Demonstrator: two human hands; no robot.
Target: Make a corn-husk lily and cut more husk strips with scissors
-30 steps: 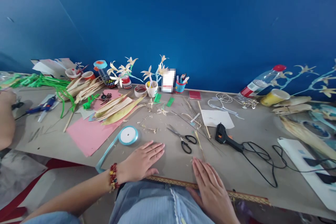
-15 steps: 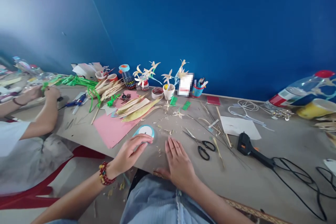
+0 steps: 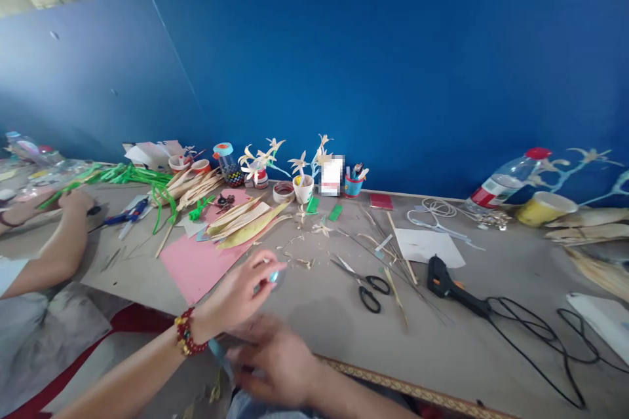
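Left hand point(image 3: 236, 291) is curving its half-bent fingers over the ribbon spool point(image 3: 274, 276), perhaps for steadiness, with the blue edge showing just by the thumb and fingertips. Right hand point(image 3: 282, 360) is crossing low at the table edge, its fingers lying near the loose blue ribbon point(image 3: 219, 353), seemingly for reaching the strip's hanging part; blur is keeping me from telling whether either hand is gripping

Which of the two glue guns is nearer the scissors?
The black glue gun, right of the scissors; the blue glue gun lies far left, near the other person's arm.
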